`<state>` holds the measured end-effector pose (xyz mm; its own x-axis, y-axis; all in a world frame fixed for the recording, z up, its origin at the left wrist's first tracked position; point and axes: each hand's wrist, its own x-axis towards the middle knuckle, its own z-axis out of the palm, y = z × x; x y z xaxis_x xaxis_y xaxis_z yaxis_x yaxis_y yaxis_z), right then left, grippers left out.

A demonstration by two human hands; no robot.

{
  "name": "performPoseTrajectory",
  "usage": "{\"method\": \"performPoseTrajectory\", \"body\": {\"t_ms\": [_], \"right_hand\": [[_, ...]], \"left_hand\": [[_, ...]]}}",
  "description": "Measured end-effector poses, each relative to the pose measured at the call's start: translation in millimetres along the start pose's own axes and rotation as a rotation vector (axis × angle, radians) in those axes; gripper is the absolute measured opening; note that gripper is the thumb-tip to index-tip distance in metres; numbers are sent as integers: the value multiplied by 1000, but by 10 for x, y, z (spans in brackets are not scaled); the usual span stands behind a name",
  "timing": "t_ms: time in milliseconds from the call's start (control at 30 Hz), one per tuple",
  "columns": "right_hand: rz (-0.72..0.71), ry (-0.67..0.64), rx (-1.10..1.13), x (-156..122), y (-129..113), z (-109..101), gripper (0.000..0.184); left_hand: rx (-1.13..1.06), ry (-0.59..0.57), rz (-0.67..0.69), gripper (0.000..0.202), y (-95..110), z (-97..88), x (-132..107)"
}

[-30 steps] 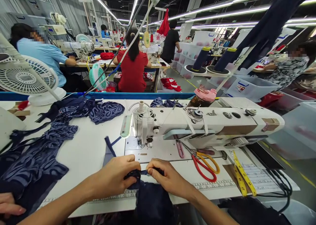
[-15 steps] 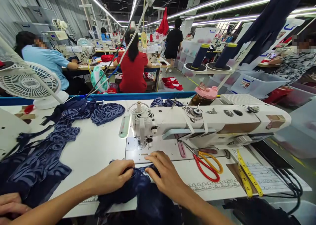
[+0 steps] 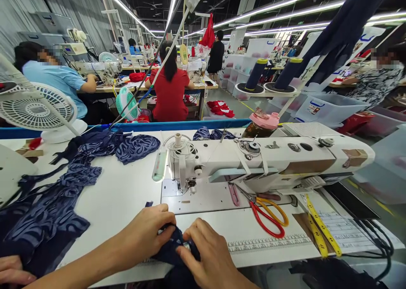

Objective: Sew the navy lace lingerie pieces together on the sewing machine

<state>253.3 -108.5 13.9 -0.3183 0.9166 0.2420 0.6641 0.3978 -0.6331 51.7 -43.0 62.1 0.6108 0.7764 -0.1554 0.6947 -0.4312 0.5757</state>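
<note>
My left hand [image 3: 147, 234] and my right hand [image 3: 207, 255] meet at the table's near edge, both pinching a bunched piece of dark navy fabric [image 3: 173, 249]. The fabric hangs down over the edge between my arms. My fingers are curled and pressed on the cloth, thumbs close together. The white sewing machine [image 3: 260, 158] stands just beyond, its needle area [image 3: 190, 183] a short way past my hands.
A pile of navy patterned cloth [image 3: 50, 200] covers the left of the table. Red-and-yellow scissors [image 3: 266, 213] and a yellow tape measure [image 3: 320, 225] lie to the right. A white fan [image 3: 38, 109] stands at the back left. Another person's hand [image 3: 12, 272] shows at bottom left. Other workers sit behind.
Both hands have drawn back from the machine bed toward the near table edge, gathering the navy fabric into a tighter bunch. The blue strip that lay toward the needle is almost out of sight.
</note>
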Motion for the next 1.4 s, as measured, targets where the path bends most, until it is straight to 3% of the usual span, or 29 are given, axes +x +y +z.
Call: {"method": "performPoseTrajectory", "body": {"t_ms": [133, 367, 467, 533, 600, 667, 733, 867, 1067, 1300, 1400], "right_hand": [[56, -9, 114, -10, -20, 53, 8], [261, -88, 575, 113, -28, -118, 3], [347, -201, 693, 174, 18, -114, 11], [359, -262, 726, 197, 38, -77, 17], [381, -247, 724, 207, 42, -40, 24], [399, -209, 719, 207, 33, -25, 23], [388, -228, 729, 199, 17, -39, 22], [284, -286, 609, 175, -15, -142, 21], [-47, -353, 246, 156, 66, -338, 14], [34, -288, 136, 142, 385, -411, 21], [-11, -302, 119, 176, 367, -412, 22]], "left_hand": [[2, 5, -11, 18, 31, -36, 2], [-94, -20, 12, 18, 12, -67, -26], [-105, -34, 25, 19, 1, -77, -21], [-34, 53, 51, 18, 21, -50, -34], [113, 216, 31, 13, 66, 27, -73], [225, 297, -31, 21, 115, 158, -134], [241, 240, -75, 33, 139, 313, -192], [189, 102, 15, 26, 131, 478, -237], [-6, -29, 179, 31, 177, 221, -253], [-73, 42, 84, 34, 62, 153, -425], [-66, 164, 133, 28, 61, 85, -325]]}}
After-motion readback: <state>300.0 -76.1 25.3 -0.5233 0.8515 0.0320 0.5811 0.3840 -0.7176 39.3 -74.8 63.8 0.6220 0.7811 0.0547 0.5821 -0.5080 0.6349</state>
